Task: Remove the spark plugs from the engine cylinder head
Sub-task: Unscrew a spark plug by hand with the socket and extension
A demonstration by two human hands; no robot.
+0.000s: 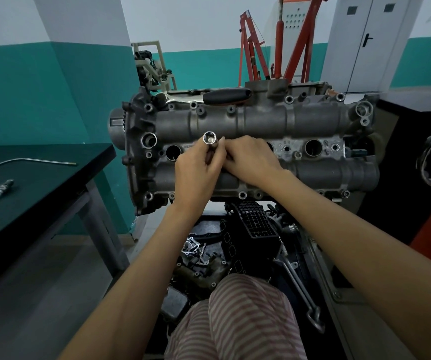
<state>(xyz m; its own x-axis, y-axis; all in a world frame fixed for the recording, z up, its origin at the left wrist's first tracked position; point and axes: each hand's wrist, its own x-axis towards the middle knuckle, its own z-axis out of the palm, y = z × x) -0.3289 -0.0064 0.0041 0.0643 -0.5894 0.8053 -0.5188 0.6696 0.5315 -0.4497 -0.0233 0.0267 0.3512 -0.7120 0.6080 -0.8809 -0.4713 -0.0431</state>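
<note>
The left hand (pixel 196 175) grips a shiny socket (pixel 210 141) over the cylinder head (pixel 313 120); the right hand (pixel 250 159) pinches its lower part. One spark plug (pixel 0 191) lies on the table (pixel 53 183). If the fingers slip, I think the socket may drop into an open hole (pixel 173 152).

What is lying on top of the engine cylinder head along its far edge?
A ratchet wrench with a black handle lies along the cylinder head's far edge. Its drive end is partly hidden behind the casting.
</note>
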